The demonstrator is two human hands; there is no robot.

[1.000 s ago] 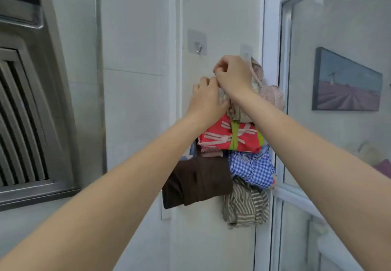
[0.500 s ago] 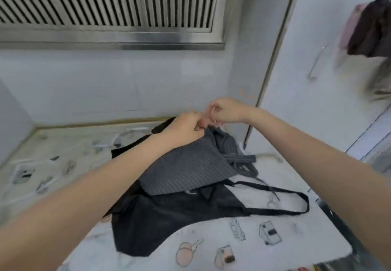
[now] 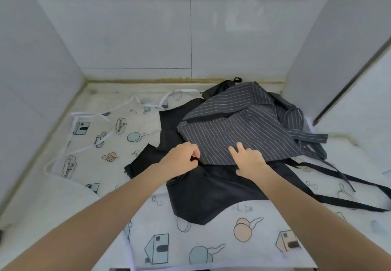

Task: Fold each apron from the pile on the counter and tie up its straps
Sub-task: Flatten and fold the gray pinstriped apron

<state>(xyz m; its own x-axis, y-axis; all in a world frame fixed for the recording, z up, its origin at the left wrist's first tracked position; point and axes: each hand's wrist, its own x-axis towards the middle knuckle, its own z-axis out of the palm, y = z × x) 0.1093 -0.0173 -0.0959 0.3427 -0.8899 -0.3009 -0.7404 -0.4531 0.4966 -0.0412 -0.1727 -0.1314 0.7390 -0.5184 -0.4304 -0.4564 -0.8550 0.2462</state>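
Grey pinstriped apron tops the pile toward the back right corner of the counter, its striped straps trailing to the right beside the wall. It lies partly over a plain black apron, which spreads toward the counter's front edge and sends its long black straps out to the right edge. Beneath both, a white apron printed with houses, leaves and balloons covers most of the counter, its white ties looping near the back left corner. The person's left hand sits at the near corner of the pinstriped apron, fingers curled in with thumb and fingertips closed at the cloth's edge; whether they pinch the striped or the black fabric cannot be told. The right hand rests flat on the striped apron's near hem, fingers straight and slightly spread, pressing it down. White tiled walls close in the counter on three sides.
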